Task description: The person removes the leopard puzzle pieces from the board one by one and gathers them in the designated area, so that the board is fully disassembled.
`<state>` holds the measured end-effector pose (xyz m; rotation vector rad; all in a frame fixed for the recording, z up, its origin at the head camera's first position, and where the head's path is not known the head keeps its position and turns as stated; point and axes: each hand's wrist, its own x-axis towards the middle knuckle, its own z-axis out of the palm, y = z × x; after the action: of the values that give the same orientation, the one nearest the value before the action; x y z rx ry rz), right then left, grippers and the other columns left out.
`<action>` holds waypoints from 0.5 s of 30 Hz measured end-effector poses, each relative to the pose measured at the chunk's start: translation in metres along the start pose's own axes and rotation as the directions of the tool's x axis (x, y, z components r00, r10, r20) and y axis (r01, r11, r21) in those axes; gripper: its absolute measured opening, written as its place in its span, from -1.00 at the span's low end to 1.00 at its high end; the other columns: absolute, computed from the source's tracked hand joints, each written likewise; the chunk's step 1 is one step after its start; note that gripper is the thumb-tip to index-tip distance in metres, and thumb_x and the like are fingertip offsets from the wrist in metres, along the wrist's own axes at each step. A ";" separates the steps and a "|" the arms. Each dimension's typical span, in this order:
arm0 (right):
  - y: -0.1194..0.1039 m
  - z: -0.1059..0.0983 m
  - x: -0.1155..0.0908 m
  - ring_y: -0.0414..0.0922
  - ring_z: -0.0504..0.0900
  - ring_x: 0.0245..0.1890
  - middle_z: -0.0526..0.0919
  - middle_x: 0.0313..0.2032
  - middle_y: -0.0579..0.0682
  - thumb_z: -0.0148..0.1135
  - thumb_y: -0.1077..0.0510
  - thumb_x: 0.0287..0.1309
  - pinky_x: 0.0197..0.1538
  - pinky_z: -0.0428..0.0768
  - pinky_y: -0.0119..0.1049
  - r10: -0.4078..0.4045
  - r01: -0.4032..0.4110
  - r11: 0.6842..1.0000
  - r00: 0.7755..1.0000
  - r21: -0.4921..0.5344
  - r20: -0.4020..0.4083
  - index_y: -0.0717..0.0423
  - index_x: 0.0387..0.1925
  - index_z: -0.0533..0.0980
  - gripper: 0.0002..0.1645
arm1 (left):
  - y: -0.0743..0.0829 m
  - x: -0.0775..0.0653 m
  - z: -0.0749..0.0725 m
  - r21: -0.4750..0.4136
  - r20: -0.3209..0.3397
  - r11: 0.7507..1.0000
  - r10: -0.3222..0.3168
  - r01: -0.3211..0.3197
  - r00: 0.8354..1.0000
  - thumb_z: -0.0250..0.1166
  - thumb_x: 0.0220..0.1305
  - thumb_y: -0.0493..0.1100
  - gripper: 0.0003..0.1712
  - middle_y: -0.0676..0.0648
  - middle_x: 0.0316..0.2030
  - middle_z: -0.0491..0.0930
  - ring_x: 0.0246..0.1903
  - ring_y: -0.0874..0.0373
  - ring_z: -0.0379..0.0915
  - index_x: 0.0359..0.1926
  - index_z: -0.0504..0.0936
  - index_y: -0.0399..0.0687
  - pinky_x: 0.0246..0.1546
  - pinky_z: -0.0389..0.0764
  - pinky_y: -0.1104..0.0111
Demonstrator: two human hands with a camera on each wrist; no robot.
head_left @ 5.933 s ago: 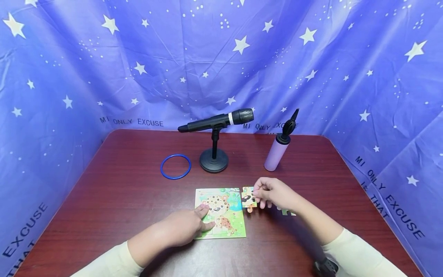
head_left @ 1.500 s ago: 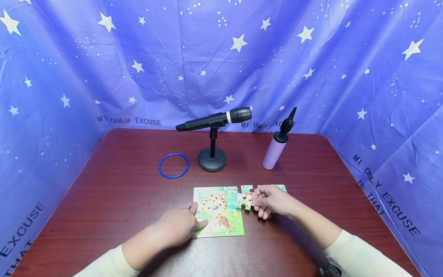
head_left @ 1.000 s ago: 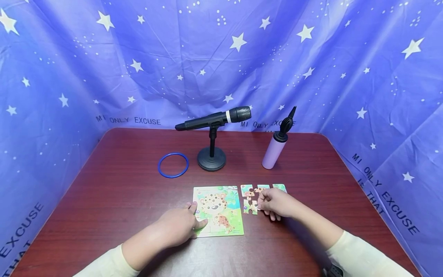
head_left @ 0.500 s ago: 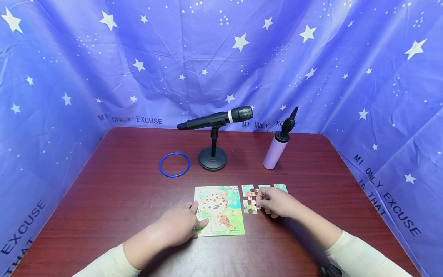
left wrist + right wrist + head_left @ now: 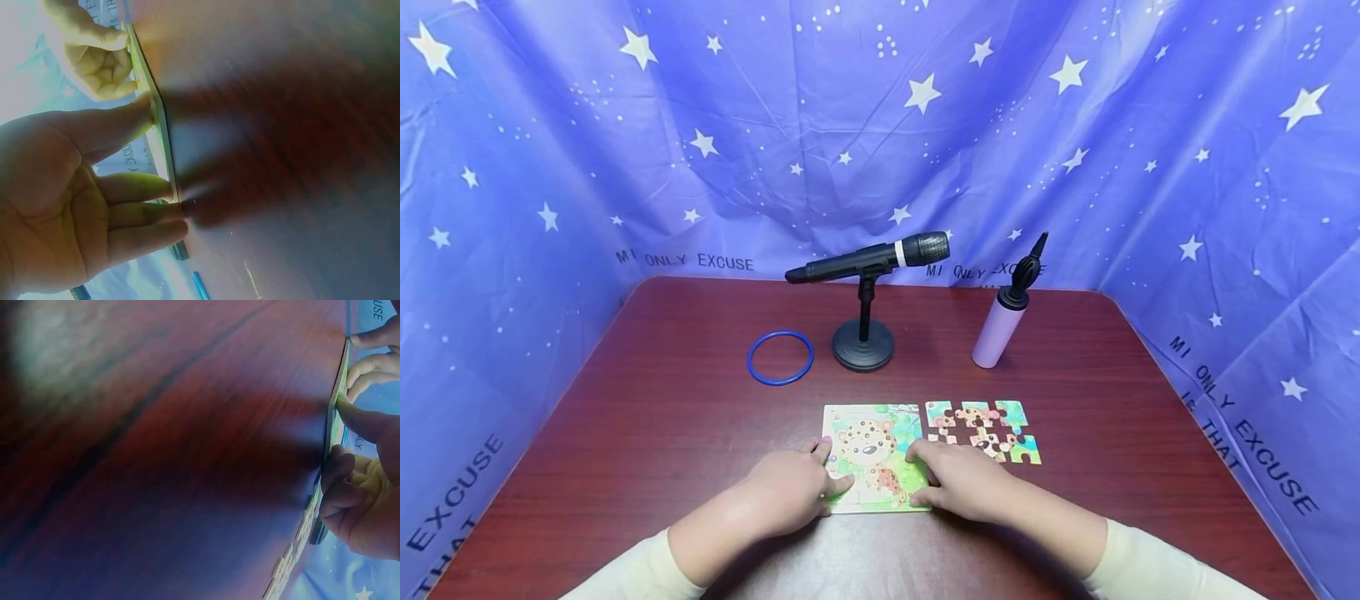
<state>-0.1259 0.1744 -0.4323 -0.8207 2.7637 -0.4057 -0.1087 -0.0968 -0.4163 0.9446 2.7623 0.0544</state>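
Note:
A square puzzle board [image 5: 872, 450] with a spotted leopard picture lies flat on the table. My left hand [image 5: 786, 492] rests at its left edge, thumb and forefinger on the top; in the left wrist view, the fairly straight fingers [image 5: 147, 215] reach its rim. Across from it, my right hand [image 5: 966, 483] touches the right edge with thumb and fingertips. Several loose jigsaw pieces [image 5: 975, 414] lie in two rows just right of the board, the nearer row partly hidden by the right hand. In the right wrist view, the board [image 5: 340, 378] appears edge-on.
Behind the board stands a black microphone [image 5: 861, 264] on a round-based stand. A blue ring [image 5: 780, 382] lies to its left, and a purple hand pump [image 5: 996, 333] stands to its right. Starry blue cloth [image 5: 820, 100] surrounds the back of the dark red table [image 5: 647, 400].
My right hand has left the jigsaw pieces and moved left onto the board's right edge, exposing more pieces. Earlier it shifted pieces about there. My left hand stays at the board's left edge.

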 end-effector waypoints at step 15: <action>-0.003 0.001 0.004 -0.31 0.35 -0.57 0.38 -0.55 -0.29 0.43 -0.16 0.03 -0.48 0.34 -0.38 0.030 -0.031 0.999 0.999 0.025 0.028 -0.09 0.03 0.45 -0.43 | 0.001 0.008 0.008 0.095 -0.100 0.978 0.196 -0.187 0.976 0.32 0.21 -0.10 -0.45 -0.02 0.30 0.48 0.27 0.05 0.44 0.20 0.57 0.49 -0.17 0.69 0.14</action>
<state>-0.1274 0.1688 -0.4332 -0.7715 2.7362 -0.4202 -0.1120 -0.0913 -0.4255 1.2645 2.7813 0.0200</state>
